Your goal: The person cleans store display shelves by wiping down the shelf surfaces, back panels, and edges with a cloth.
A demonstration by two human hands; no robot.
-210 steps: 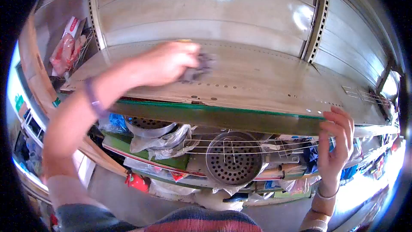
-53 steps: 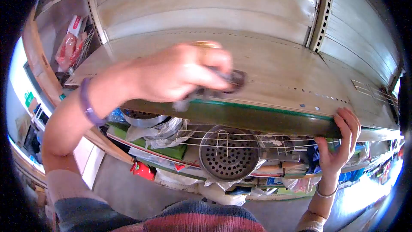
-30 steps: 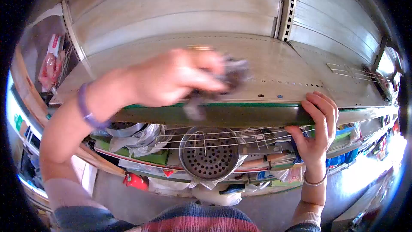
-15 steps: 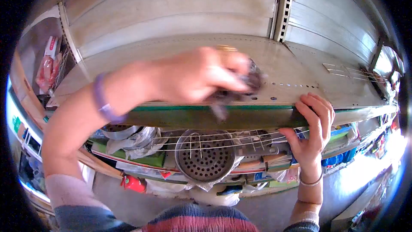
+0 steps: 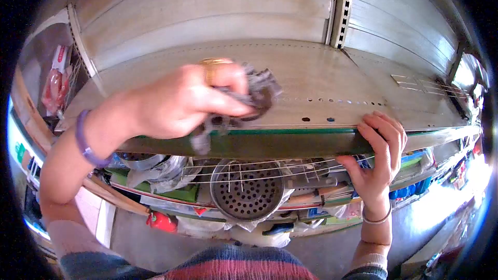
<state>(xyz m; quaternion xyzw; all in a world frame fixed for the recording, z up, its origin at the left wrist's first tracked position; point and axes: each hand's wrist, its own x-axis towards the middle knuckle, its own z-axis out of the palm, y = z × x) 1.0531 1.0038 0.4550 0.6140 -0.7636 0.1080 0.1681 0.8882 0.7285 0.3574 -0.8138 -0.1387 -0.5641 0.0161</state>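
My left hand (image 5: 202,96), with a gold ring and a purple wristband, is closed round a crumpled grey cloth (image 5: 262,91). One end of the cloth hangs down over the front edge of the metal shelf (image 5: 311,78). Hand and cloth are over the front part of the shelf and slightly blurred. My right hand (image 5: 381,150) grips the shelf's front lip (image 5: 295,142), fingers on top and thumb below. Small round holes run along the shelf surface near the cloth.
Below, a perforated steamer pan (image 5: 248,192) stands behind a wire rack (image 5: 306,168). A red object (image 5: 162,221) hangs at the lower left. Packaged goods (image 5: 57,80) are at the far left. A slotted upright (image 5: 342,10) rises at the back. Another wire rack (image 5: 425,85) lies at the right.
My left hand has moved left along the shelf with the cloth, uncovering part of the row of holes. My right hand has stayed on the shelf lip.
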